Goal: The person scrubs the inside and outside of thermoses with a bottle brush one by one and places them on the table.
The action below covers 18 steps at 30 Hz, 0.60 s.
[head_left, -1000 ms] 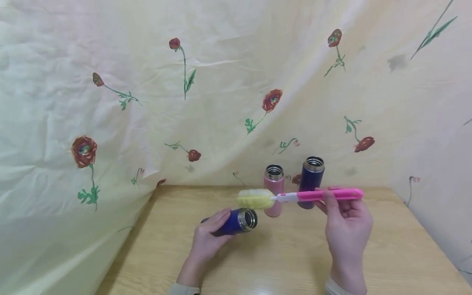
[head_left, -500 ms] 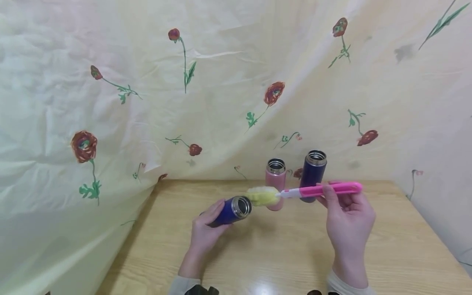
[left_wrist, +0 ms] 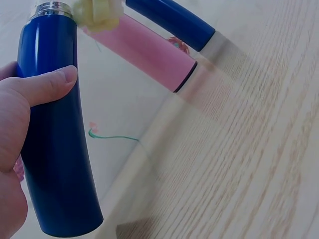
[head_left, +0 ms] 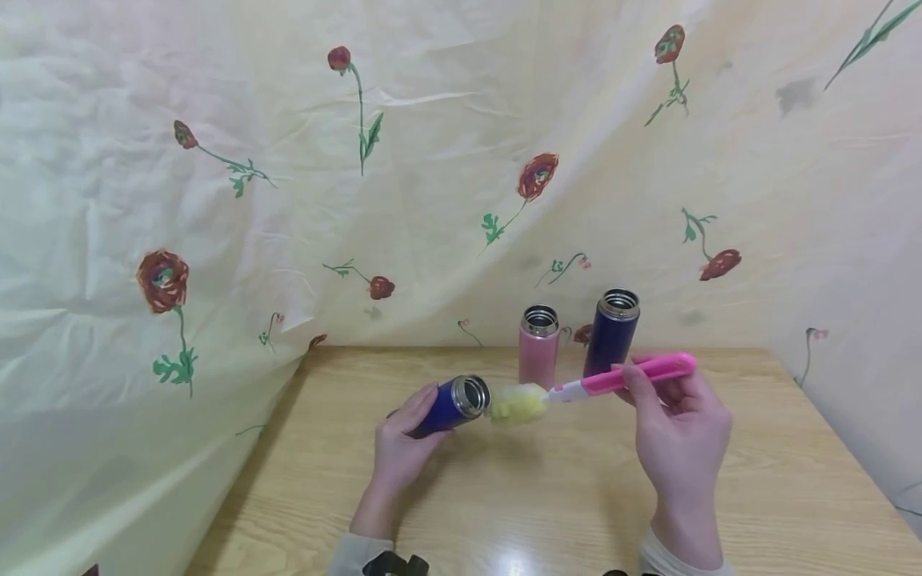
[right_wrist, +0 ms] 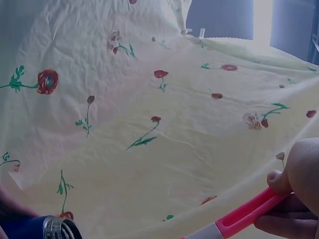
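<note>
Left hand (head_left: 402,450) grips the tilted blue bottle (head_left: 441,411); right hand (head_left: 679,436) holds the brush (head_left: 595,383), its head apparently not yet inserted.

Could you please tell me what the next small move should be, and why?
I'd guess the right hand should ease the brush, yellow head first, into the tilted blue bottle: the left hand holds it with its open mouth roughly towards the brush, and the head is just outside.

A wooden table (head_left: 562,488) bears a pink bottle (head_left: 539,350) and a navy bottle (head_left: 612,334) (both upright).
</note>
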Available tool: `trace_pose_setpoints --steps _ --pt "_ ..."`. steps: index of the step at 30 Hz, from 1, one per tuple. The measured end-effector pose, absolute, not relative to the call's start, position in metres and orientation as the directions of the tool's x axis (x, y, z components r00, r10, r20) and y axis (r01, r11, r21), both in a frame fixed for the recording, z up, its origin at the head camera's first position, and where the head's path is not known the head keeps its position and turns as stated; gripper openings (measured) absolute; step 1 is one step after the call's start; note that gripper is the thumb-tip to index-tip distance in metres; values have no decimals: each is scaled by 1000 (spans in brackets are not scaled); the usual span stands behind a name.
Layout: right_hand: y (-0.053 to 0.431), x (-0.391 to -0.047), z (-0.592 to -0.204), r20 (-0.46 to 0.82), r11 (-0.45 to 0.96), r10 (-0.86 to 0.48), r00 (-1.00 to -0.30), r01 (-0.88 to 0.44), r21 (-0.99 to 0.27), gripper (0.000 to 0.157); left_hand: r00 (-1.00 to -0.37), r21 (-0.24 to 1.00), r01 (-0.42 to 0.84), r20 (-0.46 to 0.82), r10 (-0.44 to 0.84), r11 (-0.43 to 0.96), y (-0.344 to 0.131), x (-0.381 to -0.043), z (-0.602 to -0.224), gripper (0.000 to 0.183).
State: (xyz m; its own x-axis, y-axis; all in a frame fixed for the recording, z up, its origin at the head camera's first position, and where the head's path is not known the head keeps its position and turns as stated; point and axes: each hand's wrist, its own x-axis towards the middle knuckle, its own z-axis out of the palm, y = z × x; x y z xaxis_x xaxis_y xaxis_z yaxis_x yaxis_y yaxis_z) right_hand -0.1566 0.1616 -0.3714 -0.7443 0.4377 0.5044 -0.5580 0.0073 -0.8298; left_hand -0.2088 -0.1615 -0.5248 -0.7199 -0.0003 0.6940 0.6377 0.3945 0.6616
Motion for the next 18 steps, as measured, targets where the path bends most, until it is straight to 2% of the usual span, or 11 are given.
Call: trace_pose_setpoints --steps 5,18 --pt "162 -151 -368 514 -21 423 -746 -575 -818 12 -699 631 659 715 24 409 -162 -210 -525 70" --pt "162 -145 -365 498 -44 399 -770 -558 -829 14 -714 639 646 699 33 418 -162 -210 -525 69"
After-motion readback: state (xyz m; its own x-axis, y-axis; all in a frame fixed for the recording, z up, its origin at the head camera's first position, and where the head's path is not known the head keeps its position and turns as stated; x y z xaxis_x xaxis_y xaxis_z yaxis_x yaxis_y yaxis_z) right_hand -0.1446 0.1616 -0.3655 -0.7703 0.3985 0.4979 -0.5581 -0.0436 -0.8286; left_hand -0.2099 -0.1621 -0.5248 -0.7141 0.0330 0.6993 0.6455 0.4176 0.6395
